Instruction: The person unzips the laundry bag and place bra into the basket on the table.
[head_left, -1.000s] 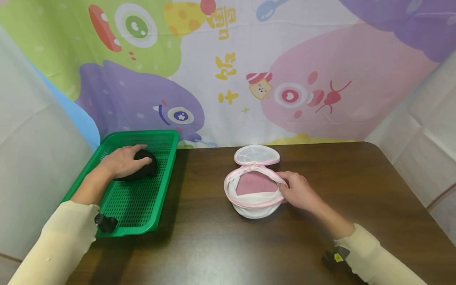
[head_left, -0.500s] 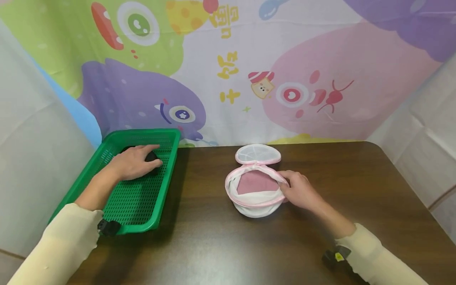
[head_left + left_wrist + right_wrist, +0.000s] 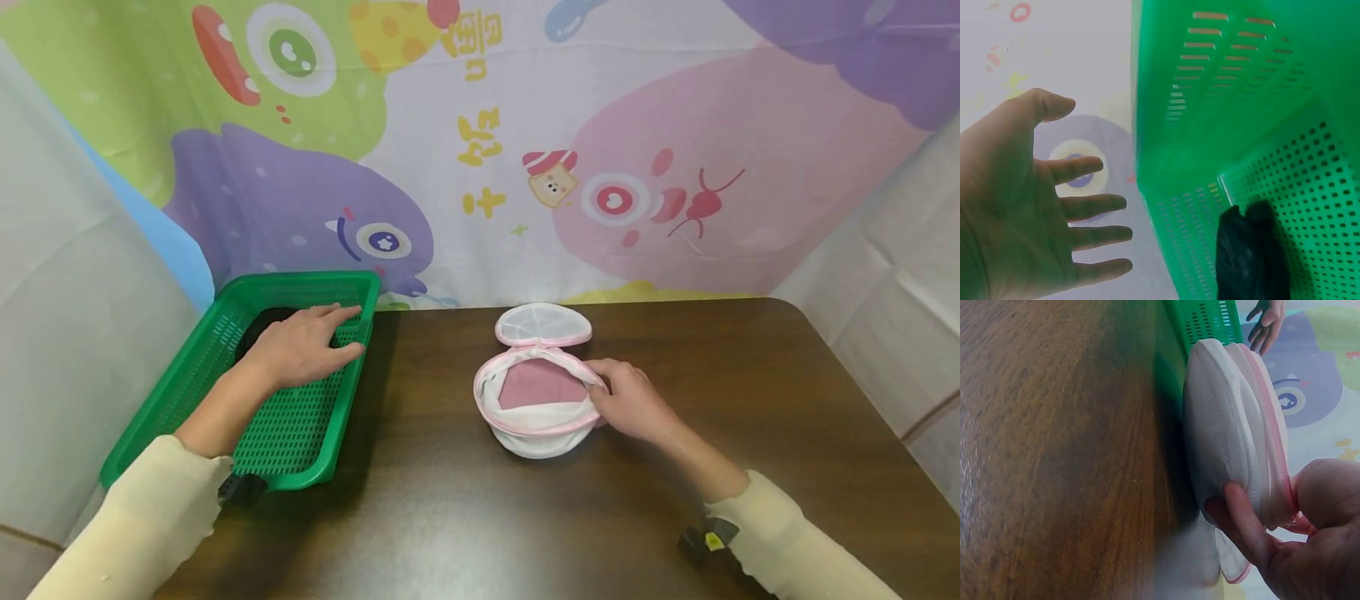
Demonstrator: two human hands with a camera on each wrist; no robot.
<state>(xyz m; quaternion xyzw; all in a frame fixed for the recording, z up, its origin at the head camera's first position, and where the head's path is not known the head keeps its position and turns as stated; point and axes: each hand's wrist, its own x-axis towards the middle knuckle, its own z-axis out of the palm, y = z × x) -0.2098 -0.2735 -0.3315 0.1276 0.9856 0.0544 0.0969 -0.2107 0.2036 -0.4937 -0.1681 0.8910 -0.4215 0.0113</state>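
Observation:
My left hand [image 3: 303, 348] hovers over the green plastic basket [image 3: 347, 400], fingers straight and spread, holding nothing. Below it lies a dark, crumpled, cloth-like item [image 3: 1250, 256], partly hidden by the hand in the head view. On the table, a white mesh laundry bag [image 3: 534, 444] with pink zip trim stands unzipped, its round lid [image 3: 542, 323] folded back. Inside the bag is a dusty-pink fabric piece [image 3: 540, 385]. My right hand [image 3: 630, 402] grips the bag's right rim; in the right wrist view the fingers [image 3: 1241, 515] press its outer mesh while the thumb lies at the zip edge.
A brown wooden table [image 3: 442, 500] carries both the basket and the bag. Behind it hangs a cartoon-printed cloth [image 3: 480, 250], and pale fabric walls [image 3: 892, 300] close off both sides. The basket's tall slotted wall [image 3: 1210, 112] rises beside the left hand.
My left hand has moved right across the basket, coming off the dark item, and its fingers have spread. The right hand and the laundry bag have stayed put.

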